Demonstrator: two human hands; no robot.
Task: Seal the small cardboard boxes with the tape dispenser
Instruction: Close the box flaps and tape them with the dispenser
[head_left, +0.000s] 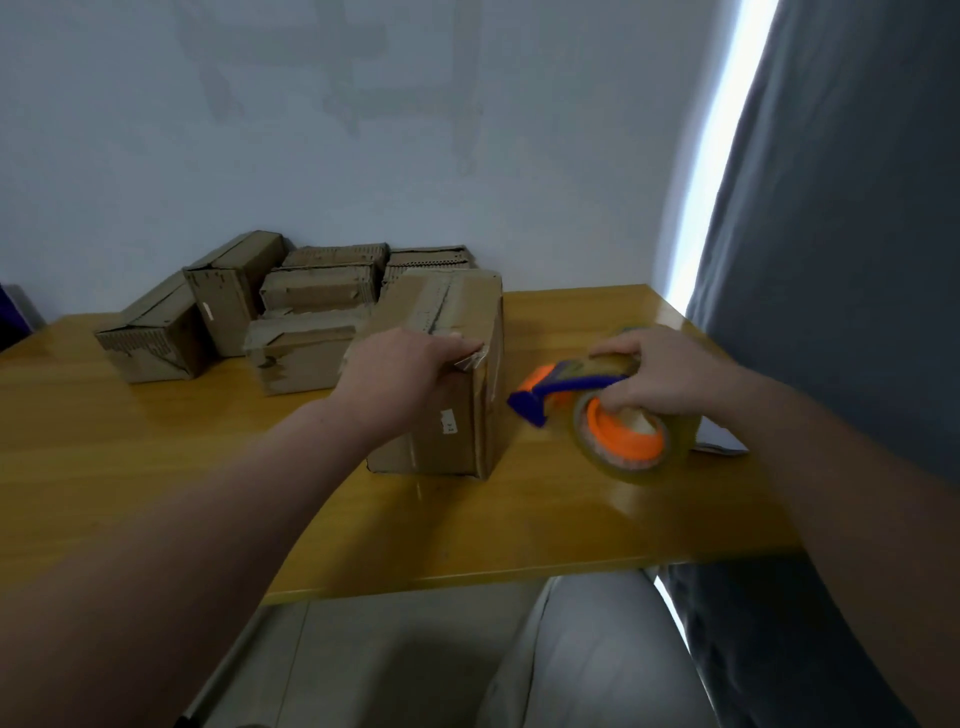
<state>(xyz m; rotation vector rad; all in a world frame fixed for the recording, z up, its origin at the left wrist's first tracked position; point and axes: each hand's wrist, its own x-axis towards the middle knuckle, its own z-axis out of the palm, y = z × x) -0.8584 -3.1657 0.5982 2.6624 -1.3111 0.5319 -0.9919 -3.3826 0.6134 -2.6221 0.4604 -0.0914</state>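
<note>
L hand (402, 371) rests on top of the front box (447, 415), at its near top edge. Its fingers (462, 344) lie stretched out close together along the edge, pressing down, not wrapped round anything. Fingertips are right by a loose, crinkled tape end (470, 360) at the box's top corner. Box stands on the bench (156, 467), roughly mid-bench, top flaps closed w/ a seam running front to back.

R hand (662, 371) is clamped on the tape dispenser (550, 395): fingers curled over the purple frame and into the orange hub. Clear tape roll (597, 452) faces the camera, tilted. Dispenser is just right of the front box, not touching it; blurry, so can't tell if it sits on the bench or just above. White paper sheet (722, 439) is behind it.

Other boxes (234, 312) are clustered at back left against the wall (363, 130), several w/ torn edges. Grey curtain (831, 208) on the right.
</note>
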